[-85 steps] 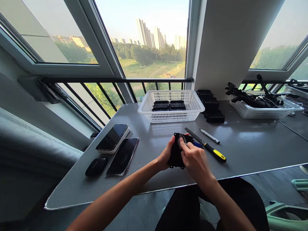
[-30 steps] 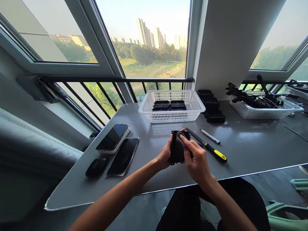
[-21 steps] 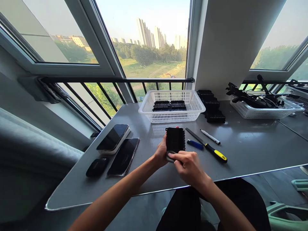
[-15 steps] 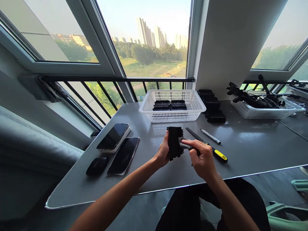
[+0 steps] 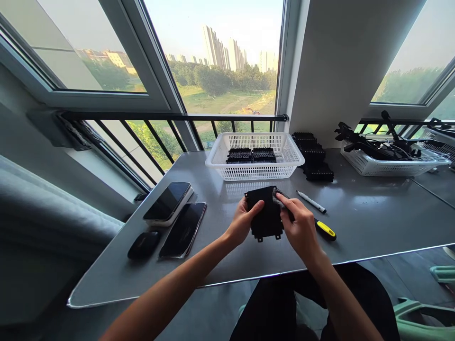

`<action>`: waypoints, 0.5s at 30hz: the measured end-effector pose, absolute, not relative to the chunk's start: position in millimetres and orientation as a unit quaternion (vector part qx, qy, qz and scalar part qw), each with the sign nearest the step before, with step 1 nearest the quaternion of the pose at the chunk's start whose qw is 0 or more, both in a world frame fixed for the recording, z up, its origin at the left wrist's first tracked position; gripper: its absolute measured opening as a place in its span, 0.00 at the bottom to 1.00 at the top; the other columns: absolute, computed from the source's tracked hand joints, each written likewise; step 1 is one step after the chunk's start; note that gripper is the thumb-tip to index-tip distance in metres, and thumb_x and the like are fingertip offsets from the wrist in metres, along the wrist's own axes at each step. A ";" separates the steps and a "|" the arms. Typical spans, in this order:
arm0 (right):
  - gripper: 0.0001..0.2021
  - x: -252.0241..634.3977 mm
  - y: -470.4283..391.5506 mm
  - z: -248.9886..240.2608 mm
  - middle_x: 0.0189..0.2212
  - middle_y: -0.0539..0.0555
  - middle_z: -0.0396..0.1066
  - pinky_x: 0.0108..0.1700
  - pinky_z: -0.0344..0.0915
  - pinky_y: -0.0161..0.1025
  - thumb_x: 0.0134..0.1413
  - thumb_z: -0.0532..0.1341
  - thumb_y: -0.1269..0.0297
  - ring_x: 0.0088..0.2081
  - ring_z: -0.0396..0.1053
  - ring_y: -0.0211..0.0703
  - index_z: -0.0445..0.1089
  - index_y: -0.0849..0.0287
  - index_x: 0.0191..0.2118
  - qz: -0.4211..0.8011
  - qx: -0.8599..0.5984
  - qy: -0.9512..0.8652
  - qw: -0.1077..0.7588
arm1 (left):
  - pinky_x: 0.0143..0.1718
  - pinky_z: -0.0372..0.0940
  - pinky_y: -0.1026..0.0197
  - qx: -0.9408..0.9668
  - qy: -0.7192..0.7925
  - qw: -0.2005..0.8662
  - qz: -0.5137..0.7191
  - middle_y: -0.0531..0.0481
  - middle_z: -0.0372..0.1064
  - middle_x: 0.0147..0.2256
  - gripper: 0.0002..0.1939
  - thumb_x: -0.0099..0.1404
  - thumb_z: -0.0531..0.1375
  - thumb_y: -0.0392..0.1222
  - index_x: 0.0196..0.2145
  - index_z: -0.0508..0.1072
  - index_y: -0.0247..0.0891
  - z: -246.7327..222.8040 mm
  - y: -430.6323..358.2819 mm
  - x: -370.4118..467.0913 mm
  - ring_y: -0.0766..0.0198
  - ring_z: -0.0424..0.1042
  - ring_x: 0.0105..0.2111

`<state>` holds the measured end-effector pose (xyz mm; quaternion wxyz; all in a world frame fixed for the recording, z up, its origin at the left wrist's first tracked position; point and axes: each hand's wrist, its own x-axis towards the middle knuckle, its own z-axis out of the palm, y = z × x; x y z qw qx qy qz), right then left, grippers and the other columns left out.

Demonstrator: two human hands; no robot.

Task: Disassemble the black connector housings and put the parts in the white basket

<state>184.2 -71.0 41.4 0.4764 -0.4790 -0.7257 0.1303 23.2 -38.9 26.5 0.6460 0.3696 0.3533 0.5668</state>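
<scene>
My left hand (image 5: 245, 219) grips a flat black plastic part (image 5: 266, 215) by its left side, thumb across its face. The part has toothed edges and small mounting tabs at its corners, and is held up above the table. In my right hand (image 5: 298, 222) is a bunched grey cloth (image 5: 279, 199), pressed by the fingers against the part's upper right edge. Just right of that hand lies a tool with a yellow and black handle (image 5: 326, 230); its blade is mostly hidden behind the hand. A white marker pen (image 5: 311, 201) rests beyond it.
A white plastic basket (image 5: 254, 173) holds similar black parts (image 5: 239, 155). More black parts (image 5: 317, 163) are stacked beside it. Another basket (image 5: 387, 168) carries black gear and cables. At left lie two phones (image 5: 168, 201) (image 5: 183, 229), one on a white box, and a black case (image 5: 143, 245).
The black part has been turned so its broad flat face shows. My left thumb now lies over that face, and the cloth has moved up to the upper right edge.
</scene>
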 end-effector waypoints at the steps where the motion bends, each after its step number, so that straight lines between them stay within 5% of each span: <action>1: 0.21 186.6 -69.0 40.0 0.41 0.55 0.72 0.45 0.67 0.41 0.62 0.52 0.71 0.41 0.72 0.45 0.66 0.55 0.58 0.128 -0.486 -0.732 0.459 | 0.38 0.69 0.60 0.372 0.367 0.632 0.572 0.48 0.76 0.37 0.23 0.51 0.70 0.47 0.42 0.70 0.36 27.1 -40.4 23.8 0.61 0.74 0.33; 15: 0.19 198.5 -66.1 38.5 0.37 0.55 0.73 0.40 0.67 0.40 0.62 0.52 0.68 0.35 0.71 0.43 0.68 0.56 0.57 0.096 -0.515 -0.760 0.385 | 0.35 0.70 0.60 0.383 0.402 0.631 0.541 0.47 0.76 0.32 0.22 0.49 0.70 0.50 0.37 0.72 0.34 38.9 -47.0 23.5 0.61 0.74 0.30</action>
